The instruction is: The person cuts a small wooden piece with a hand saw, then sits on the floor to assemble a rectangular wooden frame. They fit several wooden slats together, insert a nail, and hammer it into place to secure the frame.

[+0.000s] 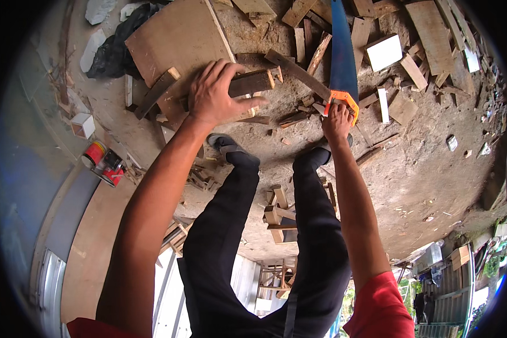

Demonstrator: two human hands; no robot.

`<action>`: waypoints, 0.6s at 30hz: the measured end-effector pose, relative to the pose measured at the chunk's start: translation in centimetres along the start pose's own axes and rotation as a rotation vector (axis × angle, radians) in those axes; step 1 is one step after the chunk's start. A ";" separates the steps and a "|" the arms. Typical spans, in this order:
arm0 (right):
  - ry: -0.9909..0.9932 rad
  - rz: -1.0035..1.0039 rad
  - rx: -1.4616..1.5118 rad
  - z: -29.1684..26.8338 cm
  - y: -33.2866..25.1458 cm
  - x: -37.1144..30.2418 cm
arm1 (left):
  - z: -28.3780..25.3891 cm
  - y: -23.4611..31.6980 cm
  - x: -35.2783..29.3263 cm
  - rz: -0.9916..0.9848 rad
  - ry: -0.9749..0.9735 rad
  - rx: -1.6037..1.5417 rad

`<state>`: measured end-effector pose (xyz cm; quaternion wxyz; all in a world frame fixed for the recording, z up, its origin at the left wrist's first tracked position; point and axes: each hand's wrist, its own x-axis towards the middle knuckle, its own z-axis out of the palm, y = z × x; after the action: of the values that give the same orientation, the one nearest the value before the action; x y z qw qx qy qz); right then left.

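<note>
The left hand point(215, 93) lies spread, palm down, over a short dark wooden block point(252, 82), its grip closed loosely around the near end so that the block is pinned against the large plywood sheet point(177, 39) beneath it. The block's long axis runs sideways across the view, from under the palm out toward the right, where its cut end sticks free just past the fingertips. The right hand point(336, 121) is wrapped tight around the orange handle point(343, 101) of a handsaw, a full closed grip, and the blue blade point(341, 45) runs away from the person toward the far side of the ground, roughly at right angles to the block. Blade and block are apart: the saw lies to the right of the block's free end, with a long dark slat point(298, 73) slanting between them. So the block sits nearer the left hand, which already holds it, while the saw would have to travel left to meet the free end. All of this rests on bare dirt ground point(422, 169) littered with timber offcuts, a white block point(384, 52) among them near the far right. Both feet in dark shoes point(225, 143) stand just below the hands.
</note>
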<state>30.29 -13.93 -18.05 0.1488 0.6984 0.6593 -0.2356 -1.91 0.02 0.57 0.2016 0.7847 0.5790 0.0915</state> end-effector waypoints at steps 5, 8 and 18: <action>0.018 -0.062 -0.035 0.0 1.0 0.5 | 0.6 -0.4 -0.7 0.060 -0.075 0.141; 0.087 -0.107 -0.050 0.3 1.5 1.1 | 0.7 -0.6 -0.5 0.037 -0.127 0.141; 0.043 -0.234 -0.238 1.5 2.9 0.4 | 0.6 -0.4 -1.1 -0.004 -0.056 0.090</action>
<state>32.95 -14.66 -19.81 0.1879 0.5992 0.7623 -0.1567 -2.36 -1.07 0.00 0.1822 0.7940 0.5784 0.0431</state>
